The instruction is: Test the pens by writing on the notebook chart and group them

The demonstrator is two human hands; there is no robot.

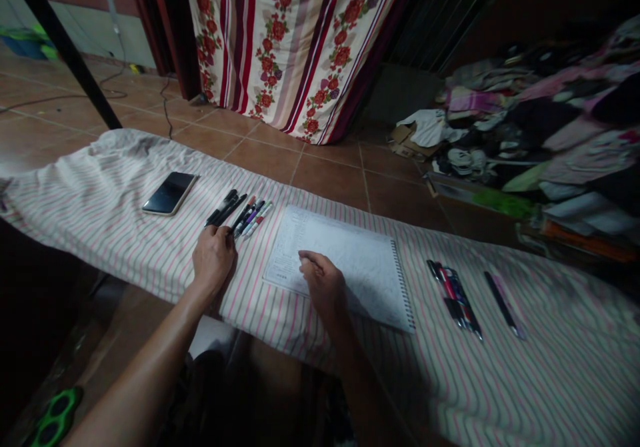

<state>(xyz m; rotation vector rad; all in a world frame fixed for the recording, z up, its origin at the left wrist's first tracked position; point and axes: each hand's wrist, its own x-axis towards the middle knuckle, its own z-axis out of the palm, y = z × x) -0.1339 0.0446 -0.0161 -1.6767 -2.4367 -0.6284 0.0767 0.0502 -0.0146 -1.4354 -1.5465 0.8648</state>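
Observation:
A spiral-bound notebook [350, 260] lies open on a striped cloth [100, 207] spread over a low surface. My right hand [323, 283] rests on the notebook's near edge with its fingers curled loosely, nothing visible in them. My left hand [214, 255] sits just left of the notebook, its fingertips closed at the near ends of a row of several pens and markers [240, 215]. Which pen it grips I cannot make out.
A dark phone [169, 193] lies face up left of the pens. More pens [454, 295] and a single dark pen [503, 303] lie right of the notebook. Behind are a tiled floor, a floral curtain [295, 40], a clothes pile [540, 127] at right, and a black pole [65, 50].

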